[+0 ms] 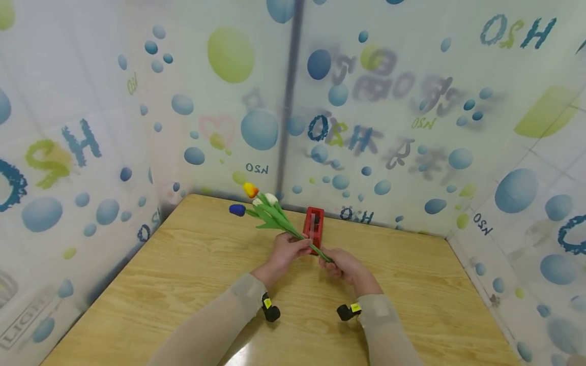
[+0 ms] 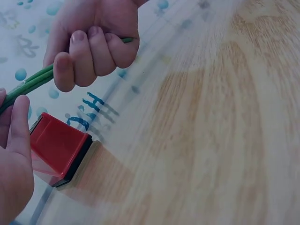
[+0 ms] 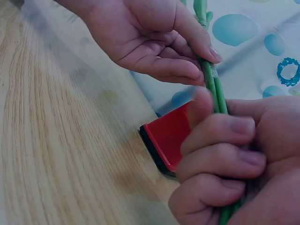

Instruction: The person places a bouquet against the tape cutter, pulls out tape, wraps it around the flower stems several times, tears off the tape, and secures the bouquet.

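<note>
A small bunch of tulips (image 1: 273, 215), with blue, yellow-orange and white heads, slants up to the left above the table. My left hand (image 1: 286, 251) pinches its green stems between thumb and fingers, partway down. Nearer the stem ends, my right hand (image 1: 343, 265) grips them, its fingers curled round in the right wrist view. A shiny clear band, which looks like tape (image 3: 213, 71), lies on the stems between the hands. Just beyond the hands stands a red tape dispenser (image 1: 308, 223) with a toothed edge and dark base; the stems and left fingers cover part of its near end.
The wooden table (image 1: 220, 254) runs back to a curtain (image 1: 393, 162) printed with bubbles and letters, which also hangs along both sides. Black wrist cameras (image 1: 271, 311) are strapped at both cuffs, close over the tabletop.
</note>
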{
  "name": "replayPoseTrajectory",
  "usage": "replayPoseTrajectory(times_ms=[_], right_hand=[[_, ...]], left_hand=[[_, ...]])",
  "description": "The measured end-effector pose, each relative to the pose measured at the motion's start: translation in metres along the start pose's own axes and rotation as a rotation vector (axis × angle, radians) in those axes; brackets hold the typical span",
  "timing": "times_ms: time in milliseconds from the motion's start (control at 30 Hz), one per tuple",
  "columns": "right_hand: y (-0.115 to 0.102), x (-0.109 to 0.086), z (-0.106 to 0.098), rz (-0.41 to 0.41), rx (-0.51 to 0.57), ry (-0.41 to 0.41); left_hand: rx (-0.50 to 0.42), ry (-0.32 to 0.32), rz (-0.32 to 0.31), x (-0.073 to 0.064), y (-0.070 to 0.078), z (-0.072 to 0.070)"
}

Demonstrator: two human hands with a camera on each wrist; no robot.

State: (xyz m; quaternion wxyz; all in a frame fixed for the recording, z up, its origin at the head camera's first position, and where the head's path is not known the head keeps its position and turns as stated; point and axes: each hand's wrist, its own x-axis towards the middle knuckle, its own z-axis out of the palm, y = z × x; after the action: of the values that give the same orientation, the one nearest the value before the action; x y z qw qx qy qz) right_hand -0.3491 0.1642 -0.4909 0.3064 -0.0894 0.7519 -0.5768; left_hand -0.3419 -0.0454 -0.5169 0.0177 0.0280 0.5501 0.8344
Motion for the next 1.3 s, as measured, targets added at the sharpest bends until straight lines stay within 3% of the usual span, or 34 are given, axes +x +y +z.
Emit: replayPoseTrajectory(times_ms=[200,467,667,800,1000,1100,1167,1300], right_hand=[[0.000,0.002,-0.002,-0.046,-0.010,0.042],[-0.004,0.005,0.005,-0.228,-0.275,0.264],[-0.006,0.006,0.010,-0.380,-0.562,0.434],[-0.005,0.006,0.011,-0.432,-0.657,0.453],[-0.008,0.003,0.009,-0.379,-0.770,0.414],[-0.006,0.003,0.006,-0.346,-0.706,0.341],[-0.004,0.003,0.004,-0.292,-0.552,0.253],[0.001,0.003,-0.001,-0.106,-0.215,0.103]], left_hand=[[-0.030,0.001,0.005,-0.001,0.002,0.001],[-0.069,0.010,0.003,-0.001,0.006,0.002],[-0.095,0.036,-0.039,0.001,0.005,0.000],[-0.087,0.055,-0.050,0.000,0.006,0.000],[-0.079,0.062,-0.059,0.001,0.004,-0.001],[-0.070,0.045,-0.043,0.002,0.003,-0.001],[-0.051,0.028,-0.029,0.002,0.002,-0.001],[0.008,-0.010,0.000,0.000,0.003,0.001]])
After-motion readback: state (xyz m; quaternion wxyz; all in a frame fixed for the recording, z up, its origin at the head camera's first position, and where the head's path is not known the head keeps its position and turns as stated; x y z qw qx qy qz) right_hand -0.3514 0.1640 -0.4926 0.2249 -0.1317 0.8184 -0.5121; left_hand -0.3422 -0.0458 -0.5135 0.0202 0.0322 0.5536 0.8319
